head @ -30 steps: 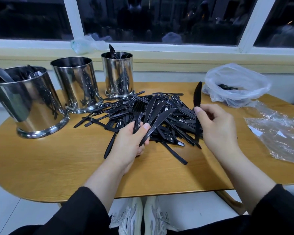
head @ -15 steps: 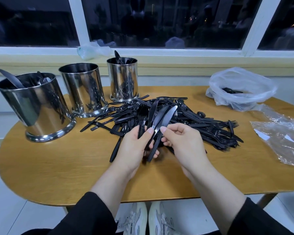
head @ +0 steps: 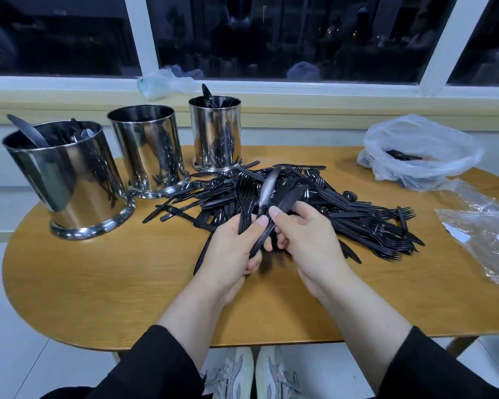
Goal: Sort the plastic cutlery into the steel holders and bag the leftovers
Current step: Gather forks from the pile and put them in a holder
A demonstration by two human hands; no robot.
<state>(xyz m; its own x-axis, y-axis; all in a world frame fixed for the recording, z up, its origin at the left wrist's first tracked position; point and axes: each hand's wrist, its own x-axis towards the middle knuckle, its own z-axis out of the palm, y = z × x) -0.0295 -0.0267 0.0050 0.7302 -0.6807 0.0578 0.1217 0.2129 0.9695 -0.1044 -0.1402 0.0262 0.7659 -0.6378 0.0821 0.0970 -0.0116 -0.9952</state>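
left hand [head: 231,251] grips knives [head: 267,194] | right hand [head: 306,240] pinches same bundle | table [head: 98,283] near edge bare

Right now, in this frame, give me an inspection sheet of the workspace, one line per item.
Surface: wooden table.
Job's things: black cutlery pile; three steel holders, left and right ones showing cutlery; white bag with some pieces.
Clutter: clear plastic wrap.
Grippers: left hand grips knives; right hand touches them.
Cables: nothing seen.
Surroundings: dark window, crumpled bag on sill.
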